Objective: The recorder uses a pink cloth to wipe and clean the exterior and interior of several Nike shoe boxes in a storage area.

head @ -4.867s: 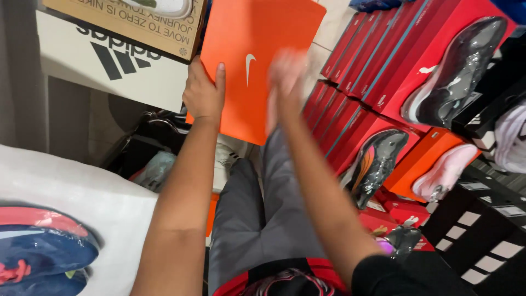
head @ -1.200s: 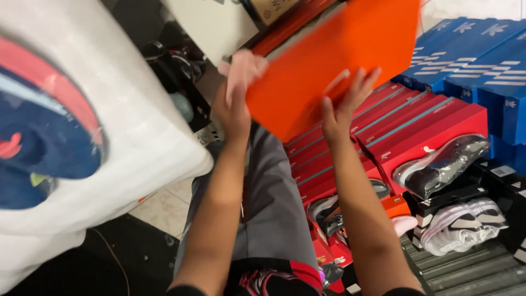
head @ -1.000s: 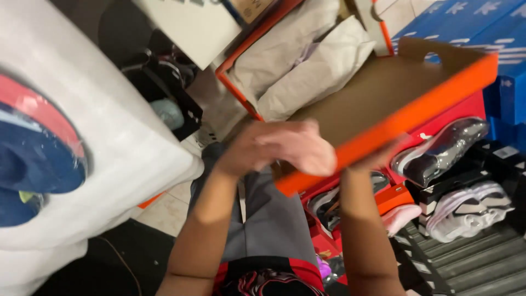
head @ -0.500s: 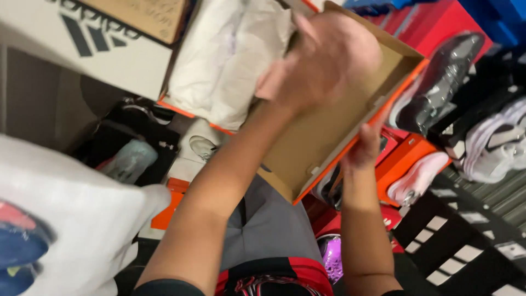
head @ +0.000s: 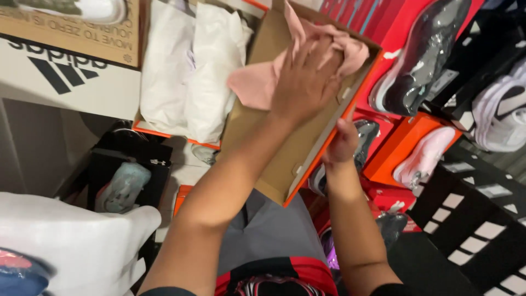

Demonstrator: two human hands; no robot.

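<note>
- Since half a second ago: pink cloth (head: pixel 307 60) has come into the tilted box lid (head: pixel 285 142), under the left hand (head: pixel 307 82); before, that hand lay on the bare cardboard inside. Lid has kept roughly the same tilt; a second ago it was held flatter and lower right.
- Head view, hands: left hand lies flat, fingers spread, pressing the cloth against the lid's brown inner face, upper centre of frame. It does not grip; the palm pins. Right hand (head: pixel 342 143) grasps the lid's orange lower-right edge from beneath, thumb on the rim; how its fingers close behind the lid I cannot tell.
- Head view, key relation: lid's long axis runs from lower centre up to upper right, away from the body. Cloth sits at the far, upper end, so the left hand is the nearer one to it and on it; right hand is at mid-edge, just below and right of the cloth.
- Head view, edges: cloth overlaps the lid's left rim, one flap hanging out toward upper centre. Orange rim bounds it on the right.
- Head view, room: open shoe box with white tissue paper (head: pixel 186 71) touches or lies just behind the lid at upper left. Red boxes bearing a grey shoe (head: pixel 422 55) crowd the upper right, near the far corner. Judged: free room lies mainly downward, toward the lap (head: pixel 274 235).
</note>
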